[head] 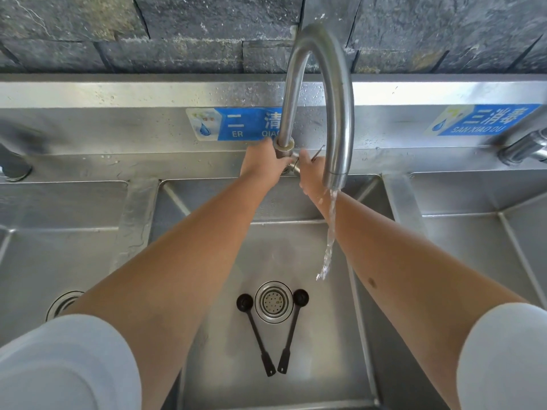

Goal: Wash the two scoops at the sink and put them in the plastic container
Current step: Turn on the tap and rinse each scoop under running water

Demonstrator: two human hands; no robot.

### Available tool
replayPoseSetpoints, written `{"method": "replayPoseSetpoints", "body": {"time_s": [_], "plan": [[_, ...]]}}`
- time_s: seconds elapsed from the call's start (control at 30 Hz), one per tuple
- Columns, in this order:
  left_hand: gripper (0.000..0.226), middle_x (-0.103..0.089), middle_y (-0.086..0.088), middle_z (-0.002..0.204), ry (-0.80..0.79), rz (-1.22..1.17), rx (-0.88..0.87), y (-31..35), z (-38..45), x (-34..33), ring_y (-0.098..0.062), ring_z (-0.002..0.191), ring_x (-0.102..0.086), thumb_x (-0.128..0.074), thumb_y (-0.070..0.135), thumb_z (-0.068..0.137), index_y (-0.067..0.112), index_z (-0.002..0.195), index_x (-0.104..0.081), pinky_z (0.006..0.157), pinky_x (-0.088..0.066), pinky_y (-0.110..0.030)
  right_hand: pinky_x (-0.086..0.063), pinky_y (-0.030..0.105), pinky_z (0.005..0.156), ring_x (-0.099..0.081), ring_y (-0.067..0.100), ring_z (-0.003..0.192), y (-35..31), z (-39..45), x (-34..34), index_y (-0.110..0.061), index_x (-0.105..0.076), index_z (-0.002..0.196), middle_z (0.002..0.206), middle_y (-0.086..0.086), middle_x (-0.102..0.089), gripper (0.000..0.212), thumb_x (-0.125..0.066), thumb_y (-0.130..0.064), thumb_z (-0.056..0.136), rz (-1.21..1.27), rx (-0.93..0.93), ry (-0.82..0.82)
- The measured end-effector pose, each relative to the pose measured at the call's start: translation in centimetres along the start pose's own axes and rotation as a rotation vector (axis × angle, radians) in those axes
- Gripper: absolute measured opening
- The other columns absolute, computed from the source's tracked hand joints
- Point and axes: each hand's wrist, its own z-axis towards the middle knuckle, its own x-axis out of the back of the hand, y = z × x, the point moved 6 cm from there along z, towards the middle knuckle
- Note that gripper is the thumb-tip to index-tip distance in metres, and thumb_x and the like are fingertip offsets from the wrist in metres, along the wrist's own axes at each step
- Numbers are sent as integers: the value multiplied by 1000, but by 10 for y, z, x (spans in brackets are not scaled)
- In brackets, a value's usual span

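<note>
We're gripping the steel faucet base [283,146] with left hand [260,164]; right hand [307,170] partly hidden behind the spout, grip unclear. Two black scoops [291,329] lying in the sink [296,241].

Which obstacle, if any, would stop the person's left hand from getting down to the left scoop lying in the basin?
Probably none. The left hand is shut on the faucet base, so it must let go first. The left scoop lies uncovered beside the drain, with nothing on it.
</note>
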Motion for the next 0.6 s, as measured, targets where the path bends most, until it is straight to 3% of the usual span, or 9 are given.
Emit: {"method": "replayPoseSetpoints", "body": {"time_s": [0.07,0.1,0.2,0.3,0.4,0.5,0.6], "plan": [[50,-66,-15,118,-3,-44,98,-14,-17,-9,-32,109,-61,-70,33,83,8,123,-53,84,-49,-33,-56,46,85,-67,33,95,11,-11,3,-17,-50,90,106,20,-66,18,-45,-33,97,-169,-22,-79],[56,-62,-17,127,7,-63,121,-22,-32,-16,-34,117,-57,-67,32,85,7,132,-48,90,-46,-34,-57,47,83,-67,35,96,17,-25,7,-16,-52,89,106,19,-69,24,-44,-39,94,-240,-18,-93],[60,-51,-13,143,-7,-158,149,-50,-92,-48,-28,129,-50,-59,26,90,9,144,-37,104,-38,-34,-52,31,57,-68,24,65,49,-70,20,-11,-65,74,73,9,-72,53,-41,-58,84,-250,-48,-62],[45,-61,-9,133,-163,-334,334,-96,-163,-101,-20,115,-59,-58,25,91,12,133,-49,92,-41,-27,-44,24,45,-60,18,50,118,-108,8,-9,-69,79,62,6,-66,33,-53,-35,93,-91,-269,-234],[18,-73,-2,106,-267,-336,426,-133,-214,-143,-17,100,-65,-53,26,91,19,103,-66,86,-47,-31,-38,18,35,-53,11,41,182,-138,-4,-10,-63,69,53,1,-58,28,-58,-21,94,57,-442,-321],[23,-68,12,76,-338,-329,436,-156,-237,-169,-11,82,-62,-47,22,87,29,75,-65,72,-46,-27,-36,21,42,-48,13,46,227,-161,-13,-9,-59,62,59,7,-53,27,-59,-11,89,76,-517,-353],[24,-70,7,84,-444,-237,488,-177,-252,-194,-13,82,-63,-44,24,92,21,90,-68,68,-45,-27,-43,29,57,-54,18,59,258,-173,-6,-13,-67,67,68,8,-62,25,-60,-24,89,-65,-475,-339]]}}
